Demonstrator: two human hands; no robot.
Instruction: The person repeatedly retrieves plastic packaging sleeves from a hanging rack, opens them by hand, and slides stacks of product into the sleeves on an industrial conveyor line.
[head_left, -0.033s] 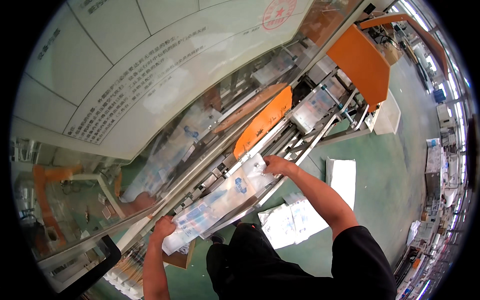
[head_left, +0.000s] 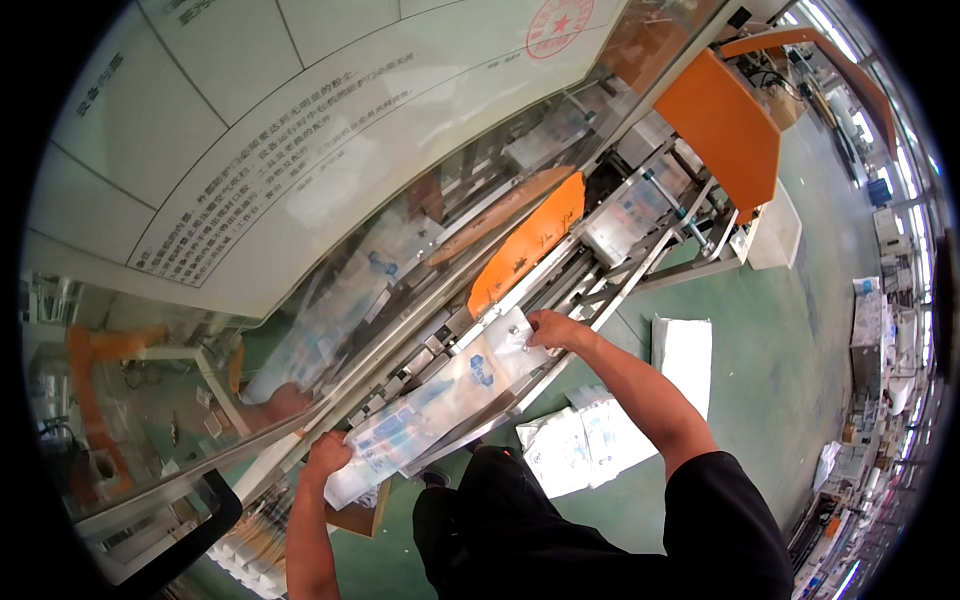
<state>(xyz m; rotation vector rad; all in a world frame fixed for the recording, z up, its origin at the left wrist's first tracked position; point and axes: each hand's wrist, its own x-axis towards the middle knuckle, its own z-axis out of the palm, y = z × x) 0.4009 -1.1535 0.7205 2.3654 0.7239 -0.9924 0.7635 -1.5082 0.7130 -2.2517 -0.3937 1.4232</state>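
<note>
A long, semi-clear plastic bag [head_left: 425,425] with pale blue and coloured print lies stretched along the metal rail of a machine, possibly one of a stack. My left hand [head_left: 328,455] is closed on its near left end, with the thumb on top. At the far right end, my right hand [head_left: 550,332] pinches the bag's edge near some small holes. Just beyond the bag stands an orange plate [head_left: 515,255] with handwritten marks. Further up the rail sits a similar printed package [head_left: 625,222].
A clear guard panel with a large printed sheet [head_left: 330,130] rises on the left, mirroring the scene. An orange machine cover [head_left: 725,130] stands at the far right. White packs [head_left: 575,450] lie on the green floor by my legs. A black handle [head_left: 205,530] juts out lower left.
</note>
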